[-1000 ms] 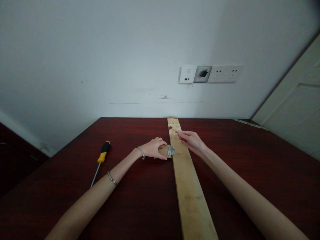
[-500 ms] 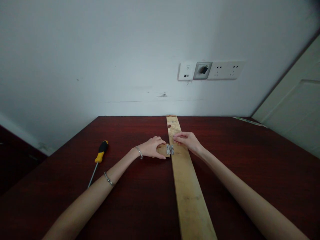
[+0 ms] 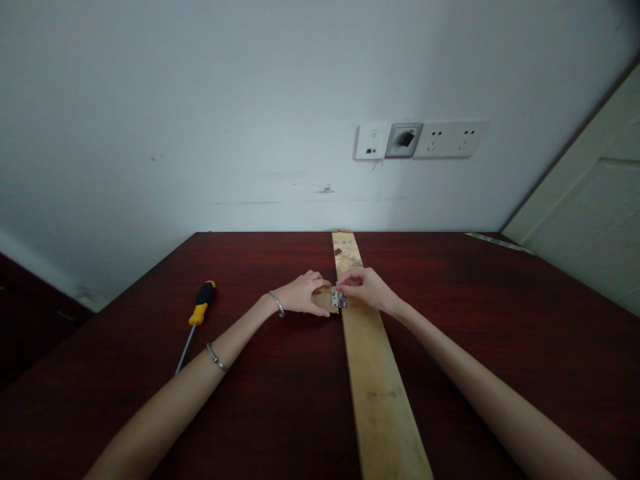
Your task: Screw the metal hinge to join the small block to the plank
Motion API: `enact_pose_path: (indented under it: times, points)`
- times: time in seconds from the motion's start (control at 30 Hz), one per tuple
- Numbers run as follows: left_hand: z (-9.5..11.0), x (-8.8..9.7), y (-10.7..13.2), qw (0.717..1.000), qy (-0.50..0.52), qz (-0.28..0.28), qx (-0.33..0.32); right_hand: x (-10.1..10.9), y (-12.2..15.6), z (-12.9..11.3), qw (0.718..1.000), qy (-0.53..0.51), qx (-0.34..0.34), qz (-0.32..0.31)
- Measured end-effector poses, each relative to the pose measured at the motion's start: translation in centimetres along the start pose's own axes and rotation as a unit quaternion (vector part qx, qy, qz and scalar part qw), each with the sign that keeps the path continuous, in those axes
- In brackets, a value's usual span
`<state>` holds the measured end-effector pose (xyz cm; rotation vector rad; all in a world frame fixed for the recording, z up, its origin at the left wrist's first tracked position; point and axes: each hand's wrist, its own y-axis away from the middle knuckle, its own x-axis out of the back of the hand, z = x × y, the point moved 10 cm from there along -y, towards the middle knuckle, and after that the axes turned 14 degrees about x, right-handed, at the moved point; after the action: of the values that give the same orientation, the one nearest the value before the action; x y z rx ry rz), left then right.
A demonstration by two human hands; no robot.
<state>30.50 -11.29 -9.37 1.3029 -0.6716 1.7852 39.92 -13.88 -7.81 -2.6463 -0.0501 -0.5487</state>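
Observation:
A long wooden board (image 3: 383, 393) lies lengthwise on the dark red table. Against its left edge sits a small wooden block (image 3: 324, 300), with my left hand (image 3: 301, 293) curled around it, thumb on the near side and fingers on the far side. A silver metal hinge (image 3: 339, 297) bridges the block and the board. My right hand (image 3: 367, 288) is over the board, its thumb and fingertips pinched together at the hinge's far end. Whatever is between those fingertips is too small to make out.
To the left of my left arm lies a screwdriver (image 3: 202, 303) with a black and yellow handle. The table (image 3: 270, 413) meets a white wall carrying sockets (image 3: 447, 140). A pale door panel (image 3: 590, 173) stands at the right.
My right hand has moved left and slightly nearer, from the board beyond the hinge onto the hinge itself. The left hand keeps its place around the block.

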Motion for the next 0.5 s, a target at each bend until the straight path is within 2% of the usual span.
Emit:
enact_pose_path:
  times: [0.5]
  points:
    - [0.0, 0.1, 0.1, 0.999, 0.038, 0.000, 0.001, -1.2, 0.4, -0.4, 0.993, 0.093, -0.003, -0.073]
